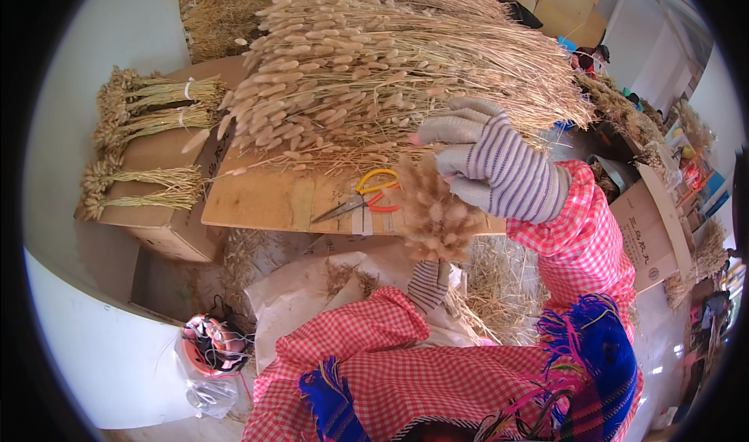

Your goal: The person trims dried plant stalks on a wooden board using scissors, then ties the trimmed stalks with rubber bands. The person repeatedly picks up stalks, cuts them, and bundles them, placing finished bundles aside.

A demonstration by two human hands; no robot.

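My left hand (427, 286), in a striped glove, grips a bunch of fluffy tan dried grass heads (433, 220) from below, held upright at the table's front edge. My right hand (480, 161), also gloved, is just above and against the bunch's upper right, fingers curled; whatever they hold is hidden. Left of the bunch, scissors (373, 181) with yellow and orange handles lie on the wooden board (269, 196). Behind both hands a large heap of long-stemmed dried grass (335, 67) covers the board.
Tied bundles (148, 188) rest on a cardboard box (172, 227) at left. Below are a pale sheet (273, 301), loose straw (499, 278) and an orange container (203, 344) with cords. Another carton (640, 231) and more dried plants (624, 114) stand at right.
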